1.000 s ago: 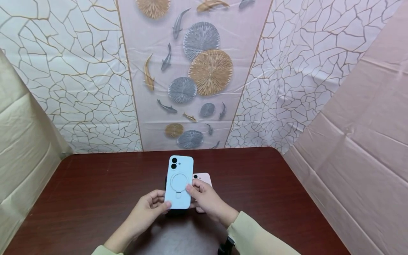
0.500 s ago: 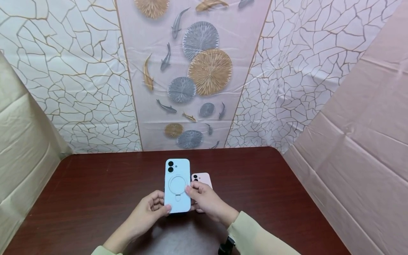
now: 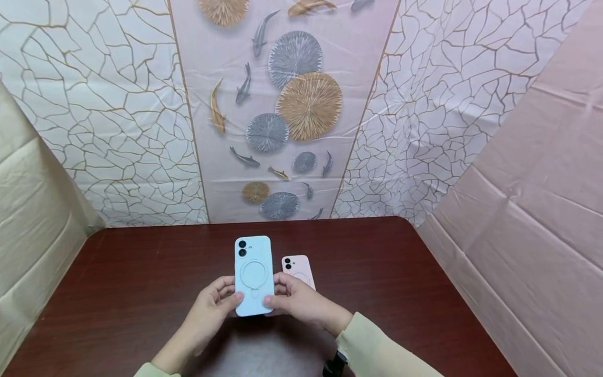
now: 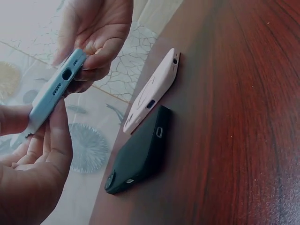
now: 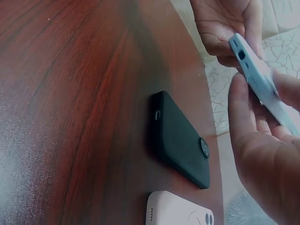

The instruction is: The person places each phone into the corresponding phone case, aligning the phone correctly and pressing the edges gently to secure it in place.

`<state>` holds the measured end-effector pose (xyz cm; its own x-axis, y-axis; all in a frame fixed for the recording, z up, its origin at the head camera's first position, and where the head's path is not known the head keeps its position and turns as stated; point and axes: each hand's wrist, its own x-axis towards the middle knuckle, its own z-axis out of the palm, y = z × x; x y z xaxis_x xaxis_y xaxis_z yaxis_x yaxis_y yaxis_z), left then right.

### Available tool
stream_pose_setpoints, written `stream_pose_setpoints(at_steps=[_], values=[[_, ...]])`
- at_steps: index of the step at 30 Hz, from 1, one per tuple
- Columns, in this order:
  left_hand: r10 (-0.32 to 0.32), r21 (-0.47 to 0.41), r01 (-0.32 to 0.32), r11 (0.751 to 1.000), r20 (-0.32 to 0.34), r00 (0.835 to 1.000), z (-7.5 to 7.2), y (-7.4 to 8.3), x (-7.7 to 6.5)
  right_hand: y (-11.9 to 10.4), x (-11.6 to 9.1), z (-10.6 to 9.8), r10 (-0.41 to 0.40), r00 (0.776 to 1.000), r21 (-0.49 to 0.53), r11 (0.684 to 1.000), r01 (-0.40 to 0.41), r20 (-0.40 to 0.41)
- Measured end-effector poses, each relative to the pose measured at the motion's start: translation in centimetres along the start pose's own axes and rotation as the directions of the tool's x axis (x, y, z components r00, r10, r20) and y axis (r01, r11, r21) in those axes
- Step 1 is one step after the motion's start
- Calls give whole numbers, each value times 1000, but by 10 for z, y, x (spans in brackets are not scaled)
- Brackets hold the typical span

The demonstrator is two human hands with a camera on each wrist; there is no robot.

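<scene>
A light blue phone case (image 3: pixel 254 277) with a ring on its back and two dark camera holes is held up between both hands, tilted with its back toward the head camera. My left hand (image 3: pixel 209 311) pinches its lower left edge, thumb on the back. At the lower right edge my right hand (image 3: pixel 303 303) grips it the same way. Both wrist views show the case's bottom edge with its port opening (image 4: pixel 67 74). Below the hands a black phone case (image 5: pixel 180 140) lies on the table, mostly hidden in the head view. Beside it lies a pink phone case (image 3: pixel 298 264).
The dark red wooden table (image 3: pixel 400 314) spreads out on both sides. Patterned cloth (image 3: pixel 301 157) hangs along its back edge, with plain beige cloth (image 3: pixel 527 209) at the sides. A small black object (image 3: pixel 334 364) shows by the right sleeve.
The light blue case has moved a little left and down. My right thumb has slid from its side toward the lower corner, and more of the pink case shows.
</scene>
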<state>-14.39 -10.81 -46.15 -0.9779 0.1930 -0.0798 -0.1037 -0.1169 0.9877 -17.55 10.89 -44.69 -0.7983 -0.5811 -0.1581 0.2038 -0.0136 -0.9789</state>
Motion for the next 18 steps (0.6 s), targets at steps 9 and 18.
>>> stream_pose_setpoints(at_steps=[9,18], values=[[-21,-33,20,999,-6,1000,-2,0,-2,1,-1,9,-29,999,-5,1000,29,-14],[-28,92,24,995,42,999,-17,1,-7,-1,10,14,-63,984,-145,989,38,-170]])
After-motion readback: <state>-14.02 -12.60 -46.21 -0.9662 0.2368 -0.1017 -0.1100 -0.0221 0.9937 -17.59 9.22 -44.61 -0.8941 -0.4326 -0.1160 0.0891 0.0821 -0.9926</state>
